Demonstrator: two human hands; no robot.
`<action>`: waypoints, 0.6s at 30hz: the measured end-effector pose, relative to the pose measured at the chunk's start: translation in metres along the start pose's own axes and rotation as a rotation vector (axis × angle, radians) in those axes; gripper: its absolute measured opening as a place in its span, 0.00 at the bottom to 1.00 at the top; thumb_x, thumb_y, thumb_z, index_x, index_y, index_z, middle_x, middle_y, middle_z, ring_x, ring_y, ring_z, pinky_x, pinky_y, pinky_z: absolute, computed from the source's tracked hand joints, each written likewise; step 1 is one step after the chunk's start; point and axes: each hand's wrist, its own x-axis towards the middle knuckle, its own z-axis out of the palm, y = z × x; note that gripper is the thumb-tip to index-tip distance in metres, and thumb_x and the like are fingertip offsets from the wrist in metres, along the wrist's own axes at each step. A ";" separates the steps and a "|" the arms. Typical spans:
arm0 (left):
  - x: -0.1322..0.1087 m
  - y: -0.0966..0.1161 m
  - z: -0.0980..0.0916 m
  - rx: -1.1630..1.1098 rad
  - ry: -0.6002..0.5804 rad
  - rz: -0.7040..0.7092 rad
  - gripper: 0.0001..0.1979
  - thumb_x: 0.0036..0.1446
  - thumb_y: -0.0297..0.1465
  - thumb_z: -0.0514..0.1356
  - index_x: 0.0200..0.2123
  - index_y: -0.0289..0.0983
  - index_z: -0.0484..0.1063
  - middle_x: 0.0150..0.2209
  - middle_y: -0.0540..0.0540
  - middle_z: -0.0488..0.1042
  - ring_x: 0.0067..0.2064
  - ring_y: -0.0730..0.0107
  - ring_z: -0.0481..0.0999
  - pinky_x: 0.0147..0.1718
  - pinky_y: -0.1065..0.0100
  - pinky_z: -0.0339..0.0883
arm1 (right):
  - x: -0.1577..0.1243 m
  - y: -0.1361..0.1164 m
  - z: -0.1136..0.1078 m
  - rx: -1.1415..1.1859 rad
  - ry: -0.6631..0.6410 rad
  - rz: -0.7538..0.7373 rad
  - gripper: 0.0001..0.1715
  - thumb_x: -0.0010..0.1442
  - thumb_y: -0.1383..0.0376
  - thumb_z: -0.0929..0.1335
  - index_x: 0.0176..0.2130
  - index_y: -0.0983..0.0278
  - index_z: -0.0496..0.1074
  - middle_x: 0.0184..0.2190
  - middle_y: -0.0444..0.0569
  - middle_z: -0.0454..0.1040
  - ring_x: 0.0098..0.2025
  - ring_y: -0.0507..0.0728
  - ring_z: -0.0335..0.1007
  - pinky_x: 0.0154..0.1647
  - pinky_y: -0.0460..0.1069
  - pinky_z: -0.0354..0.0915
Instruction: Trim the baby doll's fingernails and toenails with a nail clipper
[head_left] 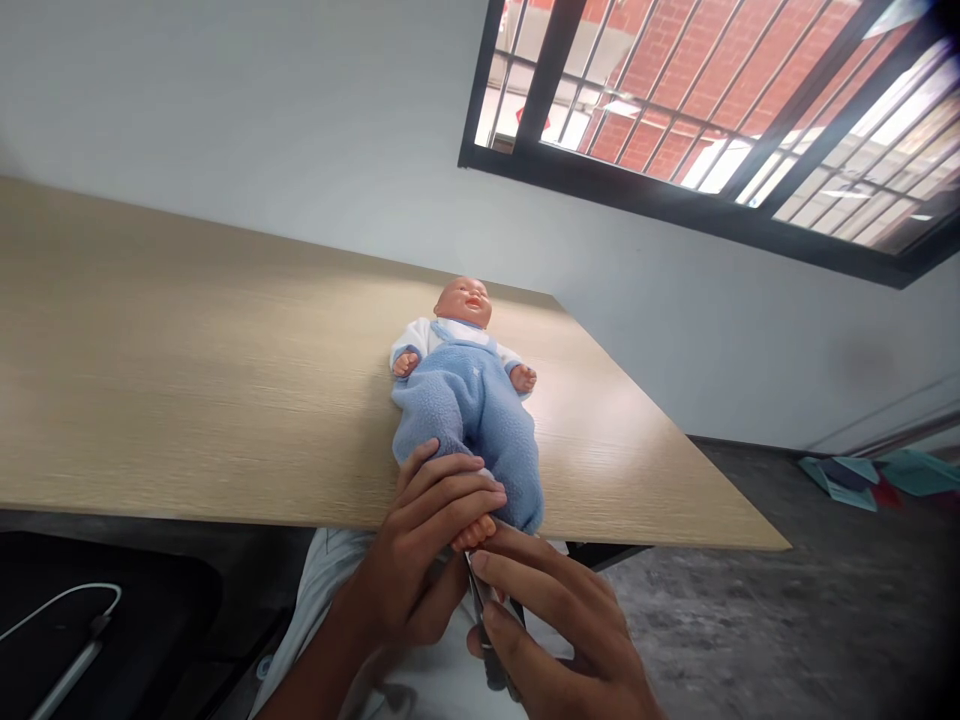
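Observation:
A baby doll [466,400] in a blue fleece romper and white top lies on its back on the wooden table [187,380], head away from me, feet at the near edge. My left hand [427,530] is wrapped round the doll's left leg, and a bare foot [472,533] sticks out below my fingers. My right hand [555,630] is closed on a small dark metal tool [491,640], perhaps nail clippers, whose tip sits at the doll's toes.
A white wall stands behind the table, with a black barred window [712,110] at the upper right. A white cable [67,620] lies on a dark surface at the lower left. Grey floor with coloured items [862,470] is at the right.

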 end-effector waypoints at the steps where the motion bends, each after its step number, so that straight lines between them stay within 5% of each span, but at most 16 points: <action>1: 0.000 0.000 -0.001 0.000 -0.016 -0.006 0.21 0.65 0.25 0.51 0.60 0.37 0.68 0.58 0.45 0.75 0.65 0.58 0.66 0.71 0.48 0.45 | -0.003 0.002 0.001 0.021 -0.002 0.007 0.09 0.67 0.75 0.67 0.40 0.61 0.73 0.43 0.45 0.83 0.49 0.54 0.82 0.52 0.48 0.76; 4: 0.000 0.000 -0.006 0.009 -0.072 -0.036 0.22 0.66 0.24 0.53 0.62 0.38 0.67 0.60 0.46 0.74 0.68 0.59 0.63 0.72 0.51 0.43 | -0.015 0.011 0.007 0.145 0.032 0.057 0.05 0.70 0.68 0.68 0.47 0.61 0.71 0.45 0.48 0.82 0.50 0.54 0.81 0.54 0.48 0.76; 10: 0.000 -0.007 -0.018 0.034 -0.111 -0.007 0.20 0.67 0.27 0.58 0.61 0.37 0.67 0.62 0.44 0.72 0.71 0.57 0.57 0.71 0.52 0.50 | -0.029 0.023 0.012 0.196 0.059 0.188 0.13 0.71 0.56 0.69 0.51 0.59 0.69 0.45 0.48 0.82 0.47 0.55 0.82 0.49 0.47 0.77; 18: 0.016 -0.013 -0.026 0.082 -0.020 0.089 0.16 0.70 0.29 0.56 0.60 0.36 0.69 0.58 0.41 0.76 0.65 0.58 0.68 0.69 0.52 0.52 | -0.025 0.017 0.010 0.073 0.032 0.206 0.15 0.71 0.50 0.67 0.48 0.57 0.71 0.41 0.44 0.83 0.42 0.54 0.83 0.47 0.45 0.76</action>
